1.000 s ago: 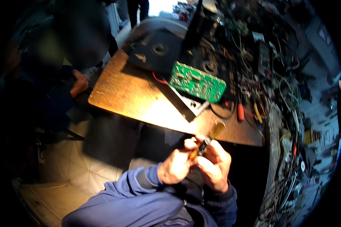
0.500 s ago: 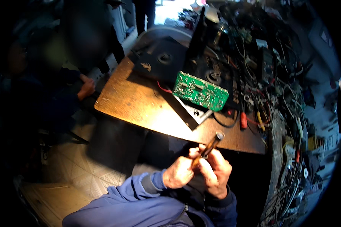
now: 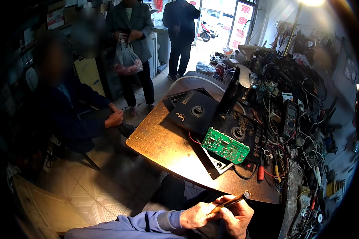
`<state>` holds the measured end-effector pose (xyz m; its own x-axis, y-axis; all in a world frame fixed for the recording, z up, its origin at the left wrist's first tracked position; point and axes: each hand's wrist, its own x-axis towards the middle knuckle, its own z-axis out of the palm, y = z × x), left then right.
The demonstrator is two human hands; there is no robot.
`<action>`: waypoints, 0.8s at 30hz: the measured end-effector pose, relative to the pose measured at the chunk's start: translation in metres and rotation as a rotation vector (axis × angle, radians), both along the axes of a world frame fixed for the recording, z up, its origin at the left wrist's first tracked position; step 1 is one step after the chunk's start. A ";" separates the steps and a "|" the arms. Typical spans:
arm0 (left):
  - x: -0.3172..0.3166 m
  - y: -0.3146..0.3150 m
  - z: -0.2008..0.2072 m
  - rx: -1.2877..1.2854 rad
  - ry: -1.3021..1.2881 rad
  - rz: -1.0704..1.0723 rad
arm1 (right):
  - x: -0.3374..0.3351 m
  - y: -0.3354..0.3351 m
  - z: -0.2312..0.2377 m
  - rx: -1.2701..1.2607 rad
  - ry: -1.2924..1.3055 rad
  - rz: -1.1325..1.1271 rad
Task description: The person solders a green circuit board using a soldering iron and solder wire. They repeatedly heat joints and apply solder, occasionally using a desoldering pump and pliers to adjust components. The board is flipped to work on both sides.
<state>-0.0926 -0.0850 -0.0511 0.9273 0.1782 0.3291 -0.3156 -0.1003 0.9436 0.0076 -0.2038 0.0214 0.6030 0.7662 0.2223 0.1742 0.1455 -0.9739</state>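
Note:
My left hand (image 3: 197, 215) and my right hand (image 3: 239, 218) are both closed around a slim brown tube (image 3: 236, 198) with a round, pale end. They hold it tilted up to the right, just off the table's near edge. My left fingers grip its lower part, while the right hand wraps it nearer the pale end. Beyond them on the wooden table (image 3: 157, 137), a green circuit board (image 3: 226, 146) rests tilted against dark appliance parts. A red-handled screwdriver (image 3: 261, 173) and a yellow-handled tool (image 3: 277, 174) lie near the right edge.
Black flat appliance panels (image 3: 192, 108) and an upright black casing (image 3: 232, 92) occupy the table's far side. A multimeter (image 3: 291, 118) sits among piled cables (image 3: 273, 131) along the right. One person (image 3: 75, 115) sits at left; a second, standing, holds a plastic bag (image 3: 127, 60); another stands near the doorway.
The view has tilted upward, bringing the standing people and doorway into sight. The brown tube is now held at a flatter slant, still in both hands.

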 end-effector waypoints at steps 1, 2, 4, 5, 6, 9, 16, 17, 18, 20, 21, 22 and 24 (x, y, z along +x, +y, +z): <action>-0.003 0.001 0.002 0.029 -0.047 0.064 | -0.007 0.006 0.019 -0.088 -0.028 -0.054; -0.002 0.001 0.009 0.038 -0.037 0.058 | -0.005 0.000 0.028 -0.158 -0.027 -0.005; -0.002 0.003 0.024 0.059 -0.020 0.044 | 0.005 -0.009 0.032 -0.155 -0.301 0.058; -0.002 0.003 0.020 0.107 -0.030 0.024 | 0.007 -0.014 0.031 -0.136 -0.284 0.074; 0.002 0.001 0.021 0.195 -0.194 0.133 | 0.007 -0.021 0.022 -0.093 -0.136 0.031; 0.001 0.030 0.064 0.365 -0.201 0.177 | 0.024 -0.025 0.064 -0.013 -0.326 -0.080; 0.025 0.142 0.147 0.636 -0.510 0.676 | 0.095 -0.012 0.091 0.482 -0.093 -0.438; 0.031 0.159 0.157 0.613 -0.462 0.669 | 0.104 0.006 0.094 0.502 -0.112 -0.590; 0.038 0.185 0.160 0.787 -0.536 0.771 | 0.124 0.020 0.089 0.563 -0.100 -0.581; 0.056 0.218 0.163 0.814 -0.490 0.854 | 0.154 0.041 0.091 0.565 -0.069 -0.567; 0.059 0.229 0.158 0.919 -0.520 0.902 | 0.163 0.054 0.092 0.570 -0.030 -0.559; 0.069 0.242 0.152 1.034 -0.559 0.941 | 0.172 0.069 0.087 0.581 0.003 -0.610; 0.073 0.258 0.125 0.911 -0.501 0.978 | 0.189 0.088 0.085 0.523 0.010 -0.682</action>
